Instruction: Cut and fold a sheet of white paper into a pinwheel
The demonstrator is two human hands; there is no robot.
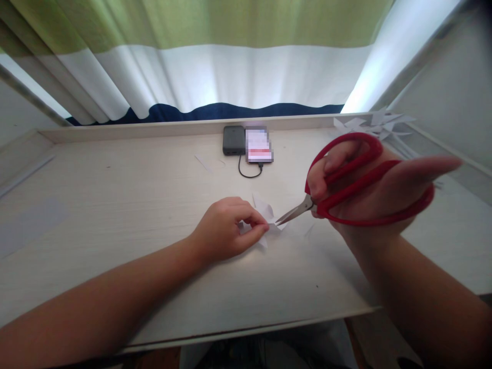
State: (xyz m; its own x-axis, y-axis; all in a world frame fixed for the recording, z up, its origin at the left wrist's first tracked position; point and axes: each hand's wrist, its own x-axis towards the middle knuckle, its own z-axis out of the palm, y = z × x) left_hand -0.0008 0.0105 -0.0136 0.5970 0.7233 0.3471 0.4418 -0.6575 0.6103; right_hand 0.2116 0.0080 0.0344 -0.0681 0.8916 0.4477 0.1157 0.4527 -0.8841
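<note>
My left hand (pixel 234 225) pinches a small folded white paper piece (pixel 264 207) between thumb and fingertips, low over the desk. Pointed flaps of the paper stick out above and below the fingers. My right hand (pixel 369 184) grips a pair of scissors (pixel 326 154) with large red handle loops, fingers through one loop and the thumb stretched out by the other. The metal blades point left, nearly closed, with their tips at the paper's right side beside my left fingertips. Whether the blades are around the paper's edge I cannot tell.
A pile of white paper pieces (pixel 378 125) lies at the back right corner. A dark power bank (pixel 233 140) and a phone (pixel 259 145) joined by a cable sit at the back. White paper (pixel 34 225) and a thin strip (pixel 202 162) lie on the white desk (pixel 134 184).
</note>
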